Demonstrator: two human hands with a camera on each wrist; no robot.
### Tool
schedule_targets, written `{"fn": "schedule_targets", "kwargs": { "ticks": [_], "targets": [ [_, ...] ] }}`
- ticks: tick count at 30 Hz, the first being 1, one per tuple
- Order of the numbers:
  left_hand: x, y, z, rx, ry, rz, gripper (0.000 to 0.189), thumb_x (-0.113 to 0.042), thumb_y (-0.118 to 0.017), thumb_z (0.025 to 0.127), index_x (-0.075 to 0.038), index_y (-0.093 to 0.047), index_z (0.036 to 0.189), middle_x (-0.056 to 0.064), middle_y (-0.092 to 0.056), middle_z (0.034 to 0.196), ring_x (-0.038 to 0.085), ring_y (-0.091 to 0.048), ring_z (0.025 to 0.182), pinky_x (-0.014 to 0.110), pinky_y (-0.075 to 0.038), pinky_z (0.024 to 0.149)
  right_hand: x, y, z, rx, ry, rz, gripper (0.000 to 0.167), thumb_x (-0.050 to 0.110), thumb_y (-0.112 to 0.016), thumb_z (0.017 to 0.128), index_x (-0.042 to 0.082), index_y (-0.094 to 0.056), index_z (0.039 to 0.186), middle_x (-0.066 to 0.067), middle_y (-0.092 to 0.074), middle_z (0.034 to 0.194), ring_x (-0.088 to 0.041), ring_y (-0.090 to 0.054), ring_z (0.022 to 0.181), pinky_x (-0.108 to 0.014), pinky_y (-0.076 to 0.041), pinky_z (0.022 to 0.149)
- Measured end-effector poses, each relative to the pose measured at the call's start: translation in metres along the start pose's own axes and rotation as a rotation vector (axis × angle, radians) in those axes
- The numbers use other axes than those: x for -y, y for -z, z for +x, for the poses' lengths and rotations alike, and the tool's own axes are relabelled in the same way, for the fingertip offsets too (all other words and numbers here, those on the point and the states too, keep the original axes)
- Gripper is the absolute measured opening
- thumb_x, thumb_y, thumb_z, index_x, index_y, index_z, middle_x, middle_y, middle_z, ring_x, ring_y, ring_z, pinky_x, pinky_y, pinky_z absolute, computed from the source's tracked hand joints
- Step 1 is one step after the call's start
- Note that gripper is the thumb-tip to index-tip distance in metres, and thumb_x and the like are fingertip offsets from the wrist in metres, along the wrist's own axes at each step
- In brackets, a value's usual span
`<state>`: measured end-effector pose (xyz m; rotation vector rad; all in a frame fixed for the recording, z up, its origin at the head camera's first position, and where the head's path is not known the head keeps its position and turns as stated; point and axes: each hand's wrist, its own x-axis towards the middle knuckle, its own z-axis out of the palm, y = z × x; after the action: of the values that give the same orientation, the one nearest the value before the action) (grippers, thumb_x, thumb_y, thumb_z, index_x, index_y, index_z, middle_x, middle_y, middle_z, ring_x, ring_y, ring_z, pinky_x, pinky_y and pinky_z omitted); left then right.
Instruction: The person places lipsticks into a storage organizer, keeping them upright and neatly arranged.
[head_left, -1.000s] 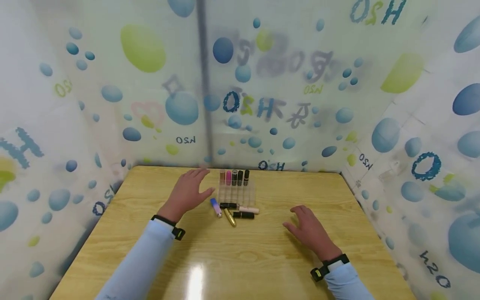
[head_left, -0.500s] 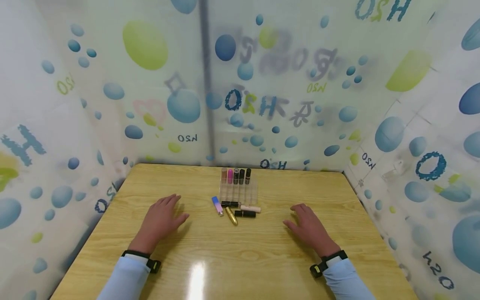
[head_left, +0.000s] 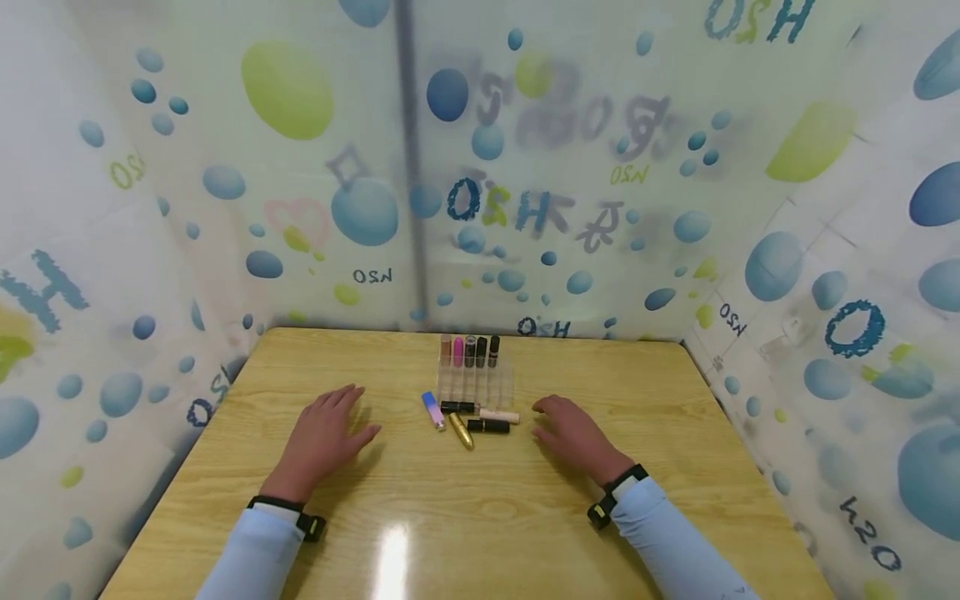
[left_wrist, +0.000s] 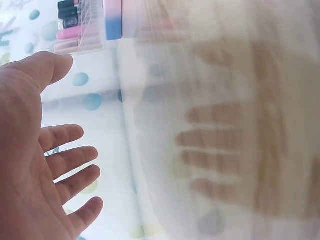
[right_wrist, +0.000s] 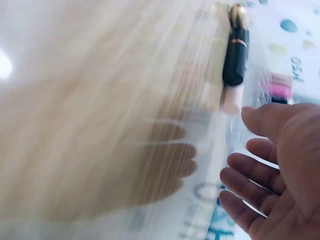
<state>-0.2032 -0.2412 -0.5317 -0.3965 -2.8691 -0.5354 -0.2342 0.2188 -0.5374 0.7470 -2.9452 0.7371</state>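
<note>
Near the far edge of the wooden counter (head_left: 615,375) sits a clear compartmented rack (head_left: 480,387), with five tubes side by side in its far part: a brownish tube (head_left: 446,351) at the left end, a magenta tube (head_left: 458,352) next to it, then three dark tubes (head_left: 482,352); just in front of the rack five more tubes lie loose on the counter; a blue-and-lilac tube (head_left: 433,411) is leftmost, set aslant; a gold tube (head_left: 461,432) lies slanting beside it; a slim black tube (head_left: 457,407) runs along the rack's near edge, a pale pink tube (head_left: 500,417) reaches rightward from its end, and a gold-banded black tube (head_left: 488,427) lies just on the near side of the pink one; the left hand (head_left: 318,437) is left of the loose tubes and apart from them, its grip spread wide with the thumb held away from straight fingers, and has hold of nothing; the right hand (head_left: 576,435) is to the right, near the pale pink tube but apart from it, its grip loose, fingers slightly bent, thumb well clear of them, and likewise bears nothing; pale blue sleeves (head_left: 258,554) and black wrist straps (head_left: 277,503) show on both arms; bubble-printed sheeting (head_left: 510,233) surrounds the counter behind and at both sides
</note>
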Motion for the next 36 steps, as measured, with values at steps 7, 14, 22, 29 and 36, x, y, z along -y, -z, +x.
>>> {"fn": "schedule_targets", "kwargs": {
  "ticks": [7,14,22,29,36],
  "targets": [
    [-0.003,0.002,0.003,-0.005,-0.008,-0.009,0.075,-0.042,-0.078,0.103,0.006,-0.056,0.156,0.032,-0.055,0.157,0.056,-0.053,0.141,0.074,-0.044,0.113,0.010,-0.013,0.032,0.041,0.054,-0.043,0.032,0.018,-0.077,0.106,0.001,-0.071,0.133,-0.010,-0.071,0.122,-0.030,-0.068,0.113,-0.051,-0.057,0.101],
    [0.002,0.001,0.003,0.001,0.008,0.005,0.077,-0.044,-0.079,0.103,0.005,-0.055,0.156,0.032,-0.054,0.158,0.055,-0.052,0.143,0.073,-0.043,0.115,0.009,-0.021,0.046,0.033,0.028,-0.028,0.019,0.020,-0.079,0.106,0.007,-0.075,0.120,-0.001,-0.066,0.107,-0.019,-0.059,0.097,-0.044,-0.054,0.088],
    [0.007,-0.002,0.002,0.016,0.016,-0.016,0.076,-0.043,-0.077,0.103,0.005,-0.055,0.157,0.032,-0.053,0.159,0.055,-0.051,0.144,0.075,-0.042,0.114,0.008,-0.016,0.045,0.023,-0.061,0.140,0.016,0.020,-0.079,0.106,0.010,-0.076,0.119,0.001,-0.070,0.108,-0.015,-0.064,0.097,-0.042,-0.058,0.086],
    [0.006,-0.001,0.001,0.027,0.027,-0.033,0.076,-0.043,-0.077,0.103,0.005,-0.054,0.157,0.032,-0.052,0.160,0.055,-0.050,0.145,0.075,-0.042,0.115,0.012,0.015,0.055,-0.092,-0.085,0.357,0.027,0.021,-0.071,0.111,0.008,-0.074,0.135,-0.004,-0.074,0.122,-0.022,-0.070,0.108,-0.048,-0.061,0.095],
    [0.004,-0.002,0.000,0.024,0.023,-0.048,0.075,-0.044,-0.078,0.103,0.005,-0.056,0.156,0.031,-0.054,0.159,0.055,-0.051,0.144,0.075,-0.043,0.114,0.017,0.047,0.088,-0.258,-0.016,0.322,0.034,0.019,-0.072,0.111,0.001,-0.072,0.140,-0.012,-0.073,0.126,-0.029,-0.070,0.111,-0.051,-0.060,0.096]
  ]
}}
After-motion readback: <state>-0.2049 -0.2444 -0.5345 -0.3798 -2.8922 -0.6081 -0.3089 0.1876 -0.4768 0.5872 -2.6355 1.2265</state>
